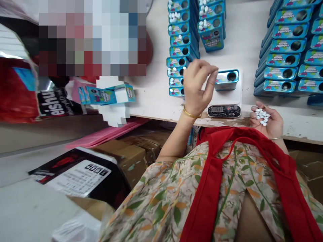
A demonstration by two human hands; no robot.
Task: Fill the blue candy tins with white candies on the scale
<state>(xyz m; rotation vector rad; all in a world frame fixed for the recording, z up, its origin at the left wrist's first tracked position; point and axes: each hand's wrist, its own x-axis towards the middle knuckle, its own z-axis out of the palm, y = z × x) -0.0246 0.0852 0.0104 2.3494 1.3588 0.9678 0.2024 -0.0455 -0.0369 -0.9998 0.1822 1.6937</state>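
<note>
My left hand (198, 85) is raised over the table with thumb and fingertips pinched together; anything between them is too small to make out. Just right of its fingertips, a blue candy tin (227, 80) with a round opening in its top stands on a white digital scale (224, 111). The scale's display is lit, its digits hard to read. Palm up at the table's front edge, my right hand (274, 122) cups a small heap of white oval candies (261, 116).
Rows of blue tins (179, 50) with loose white candies on several tops stand behind my left hand. More tins (287, 60) fill the right side. An opened blue carton (108, 95) lies at the left. Cardboard boxes (133, 158) sit below the table edge.
</note>
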